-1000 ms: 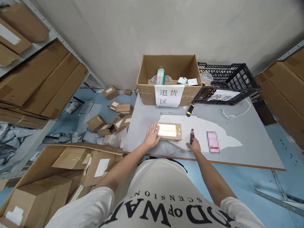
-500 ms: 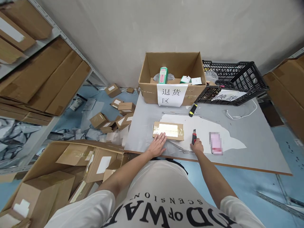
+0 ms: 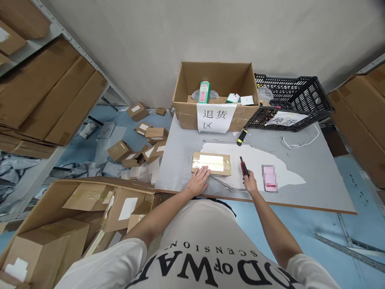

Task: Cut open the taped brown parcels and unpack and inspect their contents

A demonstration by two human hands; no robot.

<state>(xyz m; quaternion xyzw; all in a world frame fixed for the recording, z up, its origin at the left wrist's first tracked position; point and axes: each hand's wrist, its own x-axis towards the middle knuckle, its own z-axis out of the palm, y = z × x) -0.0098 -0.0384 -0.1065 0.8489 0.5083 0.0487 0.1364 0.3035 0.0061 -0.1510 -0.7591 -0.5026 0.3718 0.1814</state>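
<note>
A small taped cardboard box [image 3: 227, 165] with a white label lies on the table near its front edge. My left hand [image 3: 198, 181] rests on the box's near side, fingers stretched out over the label's lower edge. In my right hand [image 3: 249, 181] is a red and black utility knife [image 3: 243, 165], its tip pointing away from me, to the right of the box. Whether its blade is out is too small to tell. Farther right lies a pink, blurred-out item [image 3: 270, 178], apart from my hand.
At the table's back stand an open carton [image 3: 183, 114] with a paper sign and a black plastic crate [image 3: 315, 96]. A yellow-black tool [image 3: 242, 137] lies before the carton. A white cable [image 3: 300, 145] curls at right. A large carton [image 3: 99, 180] of boxes stands left of the table [image 3: 325, 180].
My right hand has raised the utility knife slightly and tilted its tip leftward. My left hand stays on the box. The whole view has shifted a little.
</note>
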